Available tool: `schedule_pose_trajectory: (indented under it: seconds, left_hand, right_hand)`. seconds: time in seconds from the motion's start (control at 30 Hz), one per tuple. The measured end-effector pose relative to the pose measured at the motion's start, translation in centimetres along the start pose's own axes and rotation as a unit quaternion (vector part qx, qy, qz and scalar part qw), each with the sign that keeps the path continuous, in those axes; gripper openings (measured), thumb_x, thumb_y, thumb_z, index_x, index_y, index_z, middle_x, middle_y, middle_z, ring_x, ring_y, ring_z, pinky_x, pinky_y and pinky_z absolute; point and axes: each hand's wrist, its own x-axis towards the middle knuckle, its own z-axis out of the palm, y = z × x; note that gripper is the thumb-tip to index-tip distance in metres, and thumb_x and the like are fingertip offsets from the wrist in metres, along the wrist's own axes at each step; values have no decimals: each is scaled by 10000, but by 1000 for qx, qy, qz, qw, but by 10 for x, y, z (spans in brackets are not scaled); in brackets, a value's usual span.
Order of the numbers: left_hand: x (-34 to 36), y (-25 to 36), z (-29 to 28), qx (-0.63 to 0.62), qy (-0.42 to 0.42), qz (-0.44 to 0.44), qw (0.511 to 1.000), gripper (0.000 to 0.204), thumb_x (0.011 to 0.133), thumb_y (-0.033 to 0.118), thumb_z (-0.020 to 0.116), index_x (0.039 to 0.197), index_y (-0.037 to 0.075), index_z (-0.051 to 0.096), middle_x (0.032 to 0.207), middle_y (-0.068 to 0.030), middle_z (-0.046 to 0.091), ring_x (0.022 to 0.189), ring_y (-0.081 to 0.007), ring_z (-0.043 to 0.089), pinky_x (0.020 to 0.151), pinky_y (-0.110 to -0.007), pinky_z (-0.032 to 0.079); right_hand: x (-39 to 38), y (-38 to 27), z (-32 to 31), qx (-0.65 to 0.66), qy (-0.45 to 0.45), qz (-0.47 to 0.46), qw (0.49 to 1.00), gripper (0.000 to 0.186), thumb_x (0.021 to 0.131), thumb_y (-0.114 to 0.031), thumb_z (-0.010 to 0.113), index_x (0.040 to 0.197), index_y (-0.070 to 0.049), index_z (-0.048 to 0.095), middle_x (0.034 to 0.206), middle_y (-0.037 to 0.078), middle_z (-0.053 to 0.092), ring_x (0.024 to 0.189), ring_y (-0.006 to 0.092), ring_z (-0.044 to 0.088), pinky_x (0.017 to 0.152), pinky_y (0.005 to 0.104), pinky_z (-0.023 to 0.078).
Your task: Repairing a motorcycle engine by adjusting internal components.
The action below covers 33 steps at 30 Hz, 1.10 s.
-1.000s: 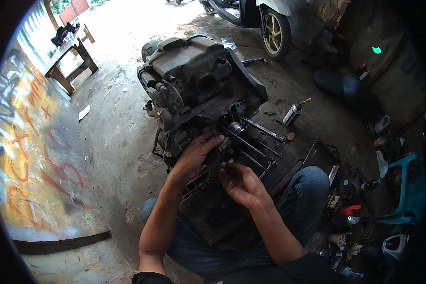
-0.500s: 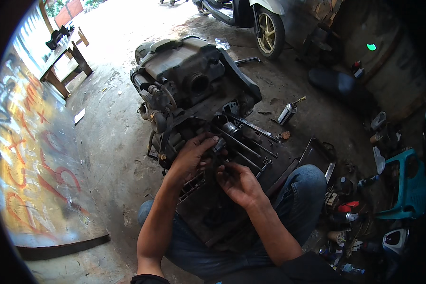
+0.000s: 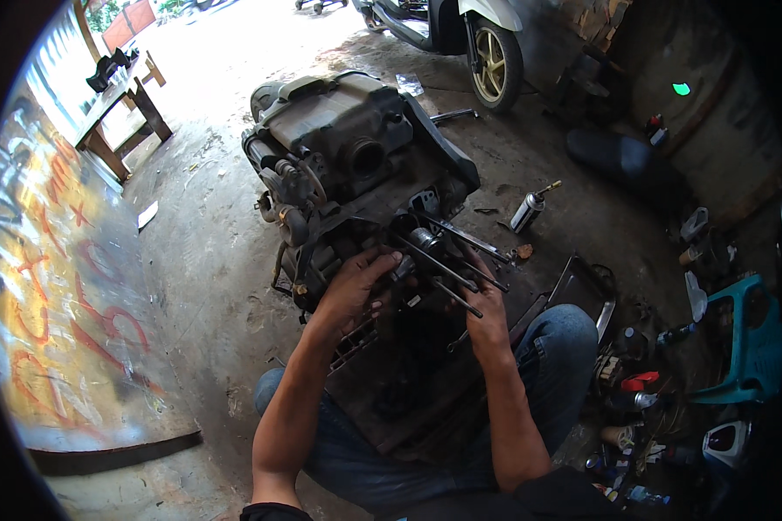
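Note:
My left hand [image 3: 356, 286] is closed, thumb and fingers pinching a small grey metal part [image 3: 401, 267] beside the engine's open end. My right hand [image 3: 487, 304] is among the long metal studs [image 3: 450, 284] that stick out of the engine [image 3: 343, 122]. Its fingers are stretched up past the studs and partly hidden by them; no held thing shows. Between the studs sits a shiny round piston [image 3: 424, 238], just left of my right fingertips. Shadow darkens the area beneath both hands.
A spray can [image 3: 527, 210] stands to the right of the engine, and a metal tray [image 3: 578, 286] lies near my right knee. Farther right are a teal plastic stool [image 3: 747, 347] and scattered bottles. A parked scooter [image 3: 493, 61] stands behind; a wooden bench [image 3: 122, 117] is far left.
My right hand has moved from beside the left hand, up and to the right, to the studs. My left hand stays where it was with the metal part.

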Motion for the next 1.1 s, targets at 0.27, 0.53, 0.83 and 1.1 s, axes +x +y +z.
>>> schedule_pose_trajectory:
  seconds: [0.27,0.53,0.83,1.1]
  left_hand:
    - [1,-1,0,-5,0,13,1000,216,1011,259,610,1152,96,625,916,-100,731,497,-72,518,423,-213,391]
    - [3,-4,1,3,36,8,999,230,1010,255,614,1163,85,640,991,-52,712,793,-103,677,514,-223,497]
    - [2,-2,-8,7,-22,12,1000,228,1017,225,599,1170,62,637,979,-81,710,778,-116,685,536,-230,522]
    - [4,-6,0,-14,20,33,999,234,1019,217,584,1157,34,630,967,-92,713,828,-158,714,722,-302,610]
  right_hand:
    - [4,4,2,41,-76,-1,996,498,1014,-48,485,1510,-68,447,1081,34,665,877,67,609,758,224,509]
    - [-5,12,11,142,-124,72,979,743,991,-65,600,1602,-160,188,1149,91,632,806,142,619,678,312,587]
    - [-9,15,21,219,-144,74,962,744,970,5,559,1552,-179,133,1066,131,620,725,182,621,594,372,597]
    - [-13,18,41,251,-82,87,961,594,969,-25,555,1457,-178,251,979,104,567,650,172,582,546,352,577]
